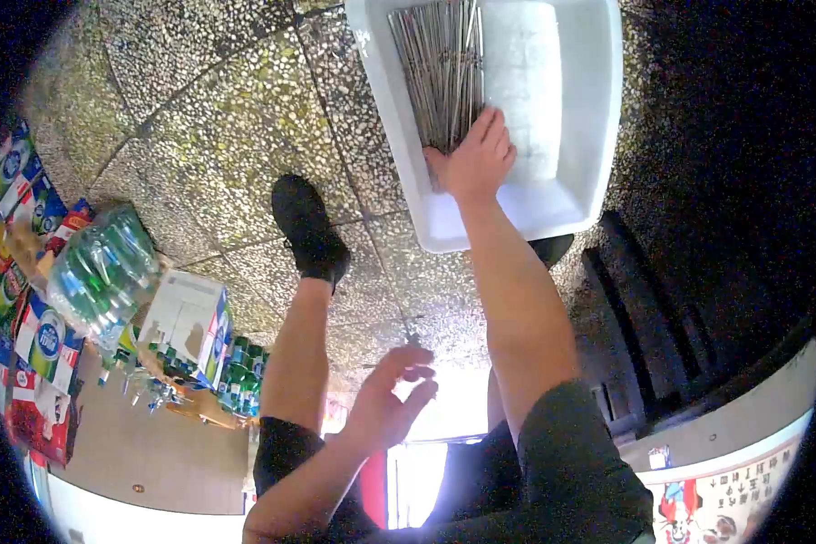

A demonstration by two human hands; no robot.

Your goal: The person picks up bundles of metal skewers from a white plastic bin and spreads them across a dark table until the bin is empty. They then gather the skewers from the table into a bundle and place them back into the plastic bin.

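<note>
One bundle of thin metal skewers lies along the left side of a single white tub on the floor. They look light, stiff, slippery and pokey, so I'd grab near the blunt ends. Right hand rests spread on those ends, not clamped. Left hand hangs loosely curled, empty.

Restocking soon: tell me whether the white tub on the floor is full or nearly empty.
Partly filled: the white tub holds one bundle of thin metal sticks along one side; the rest shows bare bottom.
</note>
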